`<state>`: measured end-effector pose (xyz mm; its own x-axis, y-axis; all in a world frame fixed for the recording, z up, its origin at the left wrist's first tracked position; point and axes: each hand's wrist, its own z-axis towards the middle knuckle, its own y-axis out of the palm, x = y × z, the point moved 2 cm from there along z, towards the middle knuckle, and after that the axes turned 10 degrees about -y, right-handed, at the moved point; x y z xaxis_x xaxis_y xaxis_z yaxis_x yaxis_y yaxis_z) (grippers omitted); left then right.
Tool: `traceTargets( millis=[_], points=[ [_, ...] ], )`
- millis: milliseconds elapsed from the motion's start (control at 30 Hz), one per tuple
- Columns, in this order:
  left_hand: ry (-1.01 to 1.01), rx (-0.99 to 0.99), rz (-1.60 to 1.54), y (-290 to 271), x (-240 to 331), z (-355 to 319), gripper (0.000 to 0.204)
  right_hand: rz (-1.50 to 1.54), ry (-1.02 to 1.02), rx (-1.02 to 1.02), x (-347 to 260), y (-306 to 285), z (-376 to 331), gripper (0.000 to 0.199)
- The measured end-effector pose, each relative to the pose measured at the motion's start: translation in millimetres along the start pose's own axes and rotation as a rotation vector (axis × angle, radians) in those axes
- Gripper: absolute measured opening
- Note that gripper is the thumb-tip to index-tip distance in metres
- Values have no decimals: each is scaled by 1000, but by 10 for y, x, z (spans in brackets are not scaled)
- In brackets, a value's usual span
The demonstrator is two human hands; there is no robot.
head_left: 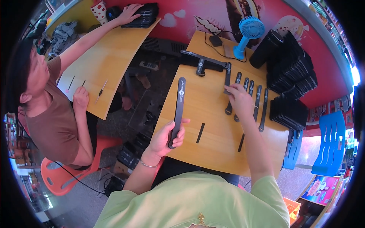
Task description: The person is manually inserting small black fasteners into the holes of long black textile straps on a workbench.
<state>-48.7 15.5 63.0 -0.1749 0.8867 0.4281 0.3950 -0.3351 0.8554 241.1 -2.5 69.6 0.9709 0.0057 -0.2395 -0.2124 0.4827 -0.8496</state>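
My left hand is wrapped round the lower end of a black strap with pale printing, which stands up from my fist above the table's left part. My right hand reaches to the middle of the table. Its fingertips pinch the near end of another black strap. A thin pale stick-like thing pokes out beside that hand; its kind is unclear. Several more black straps lie side by side just right of my right hand, partly covered by it. Beyond, more straps lie crosswise over one another.
On the wooden table are two short black strips. A blue fan, a black cylinder and black stacks line its far right side. At left, another person sits at a second table, one hand on a black pile.
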Motion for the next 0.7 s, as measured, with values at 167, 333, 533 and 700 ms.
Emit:
traceTargets(
  millis=[167,333,533,700],
  points=[
    [34,27,-44,83,-18,56,41,-5,-30,-156,-67,63,-124,21],
    [176,79,0,107,-17,122,42,38,-2,-169,-125,-87,-184,24],
    [278,40,-20,242,-33,198,38,438,136,42,-566,-527,-275,25],
    [316,69,38,427,-65,284,39,631,159,-161,-903,-609,-639,27]
  ],
)
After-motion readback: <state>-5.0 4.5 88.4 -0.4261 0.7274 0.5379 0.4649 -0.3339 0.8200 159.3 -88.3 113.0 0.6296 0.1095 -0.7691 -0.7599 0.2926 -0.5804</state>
